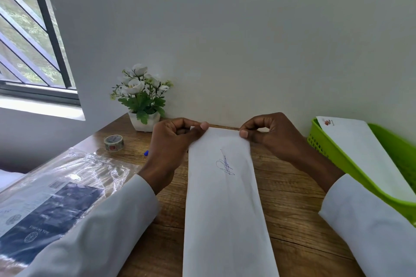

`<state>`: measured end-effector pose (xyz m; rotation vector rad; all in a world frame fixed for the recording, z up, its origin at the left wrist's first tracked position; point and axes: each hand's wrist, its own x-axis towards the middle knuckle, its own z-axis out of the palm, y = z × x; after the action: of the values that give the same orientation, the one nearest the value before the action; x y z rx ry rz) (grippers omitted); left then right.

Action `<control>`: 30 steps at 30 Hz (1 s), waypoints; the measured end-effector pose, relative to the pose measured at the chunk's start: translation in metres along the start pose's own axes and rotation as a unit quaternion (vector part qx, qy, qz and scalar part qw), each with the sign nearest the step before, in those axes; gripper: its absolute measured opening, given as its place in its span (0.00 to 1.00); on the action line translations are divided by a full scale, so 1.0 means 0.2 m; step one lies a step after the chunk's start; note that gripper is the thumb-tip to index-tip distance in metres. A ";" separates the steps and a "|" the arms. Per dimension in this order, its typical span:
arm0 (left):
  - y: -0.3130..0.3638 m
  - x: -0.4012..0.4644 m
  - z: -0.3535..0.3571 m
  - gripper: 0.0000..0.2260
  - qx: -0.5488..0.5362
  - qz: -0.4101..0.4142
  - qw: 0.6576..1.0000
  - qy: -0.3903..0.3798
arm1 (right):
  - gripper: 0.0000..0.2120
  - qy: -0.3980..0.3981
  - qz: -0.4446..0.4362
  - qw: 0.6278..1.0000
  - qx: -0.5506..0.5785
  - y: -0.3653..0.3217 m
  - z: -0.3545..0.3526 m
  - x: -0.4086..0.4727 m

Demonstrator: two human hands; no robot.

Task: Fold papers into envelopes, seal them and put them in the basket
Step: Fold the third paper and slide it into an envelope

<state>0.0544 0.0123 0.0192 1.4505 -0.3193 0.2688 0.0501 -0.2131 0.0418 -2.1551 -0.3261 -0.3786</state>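
Observation:
A long white paper (225,204) with a blue signature lies lengthwise on the wooden table (290,209), folded into a narrow strip. My left hand (173,144) pinches its far left corner between thumb and fingers. My right hand (267,135) pinches the far right corner the same way. A green plastic basket (351,164) stands at the right, with a white envelope (364,153) bearing a small sticker lying in it. A roll of patterned tape (114,142) sits on the table left of my left hand.
A clear plastic pack of paper with a dark blue label (56,204) lies at the left front. A white pot of artificial flowers (143,101) stands against the wall. The tip of a blue pen (146,153) shows behind my left wrist. A window is at the far left.

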 end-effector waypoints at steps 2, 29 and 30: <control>-0.01 0.01 -0.01 0.06 0.008 -0.004 1.000 0.002 | 0.04 0.003 0.008 1.000 -0.014 0.03 -0.02 0.00; -0.06 -0.02 0.02 0.03 0.059 -0.022 0.997 -0.054 | 0.05 0.014 0.203 0.961 0.185 -0.16 0.12 -0.03; -0.07 -0.01 0.02 0.03 0.072 -0.009 0.997 -0.040 | 0.06 0.022 0.207 0.958 0.199 -0.15 0.11 -0.03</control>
<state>0.0566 0.0079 0.0063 1.6077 -0.3575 0.2220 0.0372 -0.1791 0.0496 -1.7549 0.0761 -0.1071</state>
